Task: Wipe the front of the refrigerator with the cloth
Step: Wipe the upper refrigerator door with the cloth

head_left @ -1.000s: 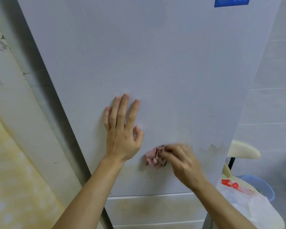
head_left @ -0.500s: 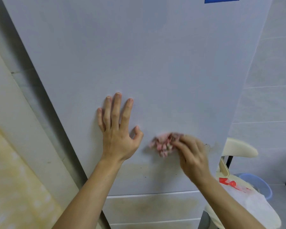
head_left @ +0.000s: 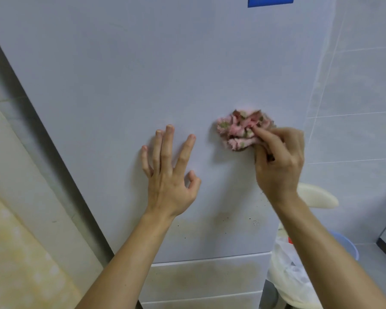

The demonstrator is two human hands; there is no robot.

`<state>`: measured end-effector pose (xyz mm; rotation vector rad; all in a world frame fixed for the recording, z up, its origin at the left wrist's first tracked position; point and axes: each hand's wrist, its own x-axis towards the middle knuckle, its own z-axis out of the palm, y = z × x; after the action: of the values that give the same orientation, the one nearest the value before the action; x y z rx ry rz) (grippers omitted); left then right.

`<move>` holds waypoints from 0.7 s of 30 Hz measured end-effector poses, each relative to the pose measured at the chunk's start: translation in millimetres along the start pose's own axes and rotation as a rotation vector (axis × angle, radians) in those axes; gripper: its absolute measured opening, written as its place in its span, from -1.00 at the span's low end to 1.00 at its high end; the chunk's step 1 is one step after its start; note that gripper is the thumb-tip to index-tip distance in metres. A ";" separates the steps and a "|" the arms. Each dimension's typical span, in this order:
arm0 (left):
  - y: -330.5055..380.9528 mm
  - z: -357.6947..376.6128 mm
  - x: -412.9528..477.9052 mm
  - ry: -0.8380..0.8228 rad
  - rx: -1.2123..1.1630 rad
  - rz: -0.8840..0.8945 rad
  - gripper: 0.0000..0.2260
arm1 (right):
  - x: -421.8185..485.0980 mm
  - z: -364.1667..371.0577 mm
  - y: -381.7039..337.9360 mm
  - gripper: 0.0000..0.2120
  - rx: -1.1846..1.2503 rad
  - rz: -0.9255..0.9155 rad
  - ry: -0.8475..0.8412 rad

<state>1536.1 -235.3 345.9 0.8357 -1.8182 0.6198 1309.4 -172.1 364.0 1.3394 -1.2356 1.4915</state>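
cloth (head_left: 243, 130): pink with greenish-brown patches, crumpled into a wad, pressed against the front of the refrigerator (head_left: 143, 74). it sits right of centre on the upper door, near the door's right edge.

right hand (head_left: 279, 166): fingers curled, pinching the lower right side of the cloth between thumb and fingertips. the hand lies just below and right of the wad.

left hand (head_left: 169, 181): fingers straight and spread, laid against the door to the left of the cloth and apart from it. it grips nothing; the thumb is bent.

door surface: pale grey-white around and above the hands. a yellowish stain (head_left: 198, 221) runs along the door's bottom strip below both wrists, with dark specks (head_left: 255, 221) near the lower right edge. a blue label (head_left: 270, 1) sits at the top, cut off by the frame.

below the door: a drawer front (head_left: 210, 277) carrying a similar yellowish discolouration, with another front partly visible beneath it.

right of the refrigerator: a pale tiled wall (head_left: 354, 97), a cream rounded object (head_left: 316, 197) of undetermined kind, a white plastic bag (head_left: 292, 275) and the rim of a blue basin (head_left: 348, 244).

left of the refrigerator: a dark gap, then a yellow patterned surface (head_left: 20, 253) at lower left.
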 end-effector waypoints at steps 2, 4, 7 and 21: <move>5.6 4.0 0.8 -0.001 0.003 -0.003 -0.22 | -40.1 -1.0 3.7 -0.85 -0.018 -0.037 -0.059; 9.9 7.5 0.3 0.001 0.008 0.004 -0.22 | -88.5 -7.7 15.9 -0.87 -0.038 -0.112 -0.162; 14.2 11.2 -2.4 0.000 0.023 0.009 -0.22 | -150.7 -24.1 38.2 -0.82 -0.054 -0.205 -0.361; 39.4 23.0 0.4 -0.013 0.005 0.021 -0.21 | 7.6 -28.3 50.6 -0.80 -0.102 0.029 0.062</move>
<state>1492.2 -227.4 336.2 0.8265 -1.8398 0.6345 1252.8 -157.1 363.8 1.2042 -1.2786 1.4600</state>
